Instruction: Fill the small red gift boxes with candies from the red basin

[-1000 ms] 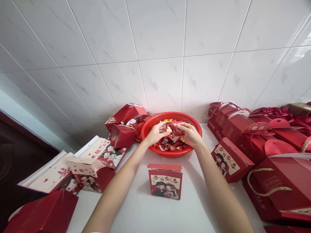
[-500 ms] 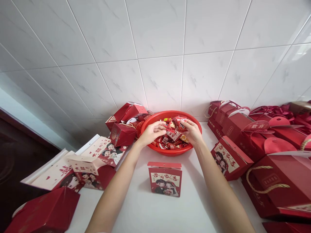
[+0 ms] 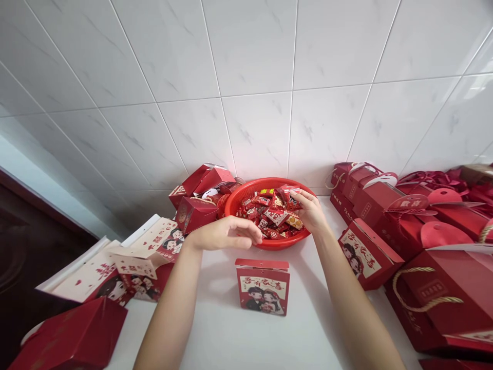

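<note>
A red plastic basket [image 3: 234, 198] filled with small wrapped snacks [image 3: 265, 210] stands against the wall. Over its right side, my right hand [image 3: 311, 209] pinches a red snack packet [image 3: 289, 195]. My left hand [image 3: 227, 233] hovers at the basket's front left rim, fingers stretched out and thumb a little apart, with nothing visible in it. Just in front of the basket, a small red gift box [image 3: 262, 288] with a cartoon couple on its cream panel stands upright on the white table, its top flap partly raised.
Red gift boxes with rope handles [image 3: 427, 288] crowd the right side. Another cartoon-couple box [image 3: 365, 254] leans near them. On the left are cream-and-red boxes [image 3: 142, 262] and a dark red box [image 3: 73, 334]. More red boxes [image 3: 196, 213] pile up left of the basket. A tiled wall [image 3: 254, 133] closes off the back.
My left hand has drawn back from over the snacks toward the basket's front left and lowered. My right hand stays near the same spot, still pinching the red packet.
</note>
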Available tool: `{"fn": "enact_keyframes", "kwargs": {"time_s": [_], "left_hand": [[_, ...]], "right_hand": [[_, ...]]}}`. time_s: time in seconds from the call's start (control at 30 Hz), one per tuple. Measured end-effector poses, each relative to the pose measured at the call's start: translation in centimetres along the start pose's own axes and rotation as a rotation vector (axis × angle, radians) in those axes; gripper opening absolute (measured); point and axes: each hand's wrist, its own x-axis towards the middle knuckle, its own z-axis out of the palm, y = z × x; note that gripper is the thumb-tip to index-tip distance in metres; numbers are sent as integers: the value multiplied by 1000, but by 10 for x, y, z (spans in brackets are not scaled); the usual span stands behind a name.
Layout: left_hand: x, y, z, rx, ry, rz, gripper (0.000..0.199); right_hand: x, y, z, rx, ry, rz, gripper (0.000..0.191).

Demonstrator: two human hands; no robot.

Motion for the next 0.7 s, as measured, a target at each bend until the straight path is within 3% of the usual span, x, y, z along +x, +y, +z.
{"fn": "enact_keyframes", "kwargs": {"time_s": [0.13,0.27,0.6,0.7], "left_hand": [[-20,19,3,29,-165,100,33],[-26,29,12,158,-202,49,25],[-5,16,26,196,188,18,29],[-2,13,27,208,226,-31,33]], "right_hand": [[-3,-7,1,11,-7,-36,34],[-8,-16,4,-3,-27,-59,34],[-24,-43,2,-118,-79,-185,30],[-33,-55,1,-179,-118,-228,30]]}}
